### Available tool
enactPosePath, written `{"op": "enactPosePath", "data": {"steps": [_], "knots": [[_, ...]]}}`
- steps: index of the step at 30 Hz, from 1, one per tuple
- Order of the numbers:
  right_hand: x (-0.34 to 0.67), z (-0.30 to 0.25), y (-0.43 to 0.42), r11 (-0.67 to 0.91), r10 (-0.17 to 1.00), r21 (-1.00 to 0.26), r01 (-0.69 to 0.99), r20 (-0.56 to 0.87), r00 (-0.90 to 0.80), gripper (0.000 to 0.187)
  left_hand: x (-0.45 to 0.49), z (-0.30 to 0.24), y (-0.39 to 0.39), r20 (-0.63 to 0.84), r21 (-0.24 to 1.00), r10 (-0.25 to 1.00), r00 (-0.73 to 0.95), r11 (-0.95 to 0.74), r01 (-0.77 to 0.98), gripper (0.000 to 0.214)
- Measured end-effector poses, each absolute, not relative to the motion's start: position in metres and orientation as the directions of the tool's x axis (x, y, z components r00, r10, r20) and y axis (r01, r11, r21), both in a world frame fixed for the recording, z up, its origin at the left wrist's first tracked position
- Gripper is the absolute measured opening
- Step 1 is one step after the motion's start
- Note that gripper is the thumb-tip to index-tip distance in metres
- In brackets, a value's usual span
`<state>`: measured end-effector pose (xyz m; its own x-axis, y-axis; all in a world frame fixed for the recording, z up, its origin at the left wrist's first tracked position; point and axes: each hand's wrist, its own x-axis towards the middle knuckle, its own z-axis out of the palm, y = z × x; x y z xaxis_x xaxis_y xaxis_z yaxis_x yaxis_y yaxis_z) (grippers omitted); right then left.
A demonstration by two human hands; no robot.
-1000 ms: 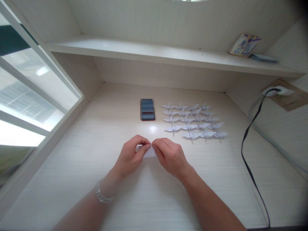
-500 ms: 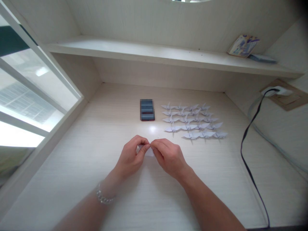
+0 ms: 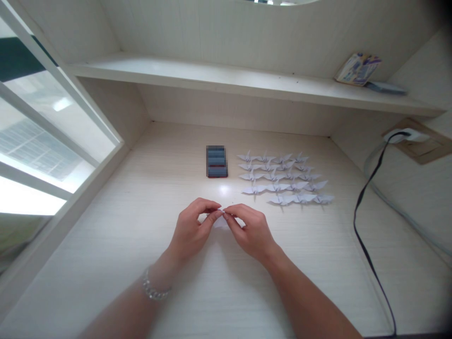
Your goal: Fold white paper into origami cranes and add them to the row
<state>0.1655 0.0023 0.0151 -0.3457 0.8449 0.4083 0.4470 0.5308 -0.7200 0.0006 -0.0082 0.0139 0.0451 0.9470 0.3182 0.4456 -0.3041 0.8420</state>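
Observation:
A small piece of white paper (image 3: 221, 222) sits between my hands on the desk's near middle, mostly hidden by my fingers. My left hand (image 3: 192, 230) pinches its left side, and my right hand (image 3: 249, 230) pinches its right side. The fingertips of both hands nearly meet above the paper. A silver chain bracelet (image 3: 154, 292) circles my left wrist. Several white origami cranes (image 3: 282, 176) stand in neat rows beyond my right hand. A dark rectangular object (image 3: 216, 161), blurred out, lies to their left.
The pale wood-grain desk (image 3: 106, 263) runs under everything, with a window (image 3: 45, 117) along its left side. A black cable (image 3: 363, 221) runs from a wall socket (image 3: 406, 136) at right. A shelf (image 3: 212, 75) above holds a printed booklet (image 3: 358, 69).
My fingers have shifted slightly on the paper, and my right hand has drawn in a little. The cranes and the dark object have not moved.

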Motion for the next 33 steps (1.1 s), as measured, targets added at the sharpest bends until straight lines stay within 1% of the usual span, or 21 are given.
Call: {"op": "enactPosePath", "data": {"steps": [3, 7, 10, 15, 17, 20, 23, 26, 29, 31, 33], "knots": [[0.166, 0.017, 0.001, 0.516, 0.854, -0.727, 0.454, 0.390, -0.345, 0.014, 0.000, 0.014, -0.007, 0.341, 0.817, 0.939, 0.050, -0.322, 0.479, 0.012], [0.166, 0.018, 0.001, 0.504, 0.860, -0.728, 0.464, 0.371, -0.352, 0.013, -0.001, 0.016, -0.008, 0.354, 0.781, 0.929, 0.108, -0.358, 0.511, 0.009], [0.166, 0.018, 0.002, 0.487, 0.867, -0.739, 0.465, 0.344, -0.361, 0.013, -0.001, 0.018, -0.008, 0.329, 0.784, 0.933, 0.149, -0.358, 0.507, 0.010], [0.165, 0.019, 0.001, 0.441, 0.883, -0.773, 0.456, 0.282, -0.376, 0.013, -0.001, 0.018, -0.007, 0.282, 0.818, 0.945, 0.166, -0.327, 0.473, 0.013], [0.164, 0.019, 0.001, 0.408, 0.897, -0.801, 0.438, 0.261, -0.358, 0.012, -0.001, 0.017, -0.006, 0.233, 0.862, 0.960, 0.156, -0.278, 0.424, 0.012], [0.165, 0.019, 0.002, 0.328, 0.928, -0.870, 0.369, 0.224, -0.298, 0.012, -0.001, 0.013, -0.005, 0.113, 0.949, 0.981, 0.156, -0.153, 0.276, 0.013], [0.167, 0.019, 0.004, 0.269, 0.944, -0.911, 0.312, 0.186, -0.272, 0.012, -0.001, 0.010, -0.005, 0.032, 0.983, 0.980, 0.196, -0.066, 0.171, 0.016], [0.168, 0.017, 0.006, 0.245, 0.942, -0.923, 0.297, 0.154, -0.298, 0.012, -0.001, 0.009, -0.005, 0.025, 0.986, 0.980, 0.198, -0.057, 0.155, 0.016], [0.167, 0.012, 0.009, 0.187, 0.961, -0.941, 0.282, 0.116, -0.252, 0.014, -0.001, 0.010, -0.006, 0.034, 0.991, 0.991, 0.126, -0.050, 0.127, 0.028], [0.166, 0.007, 0.011, 0.115, 0.982, -0.970, 0.213, 0.078, -0.174, 0.018, -0.001, 0.010, -0.005, 0.021, 0.997, 0.993, 0.114, -0.029, 0.073, 0.033], [0.167, 0.003, 0.013, 0.049, 0.986, -0.992, 0.117, 0.029, -0.164, 0.021, -0.002, 0.009, -0.004, 0.011, 0.999, 0.994, 0.113, -0.015, 0.033, 0.033]]}}
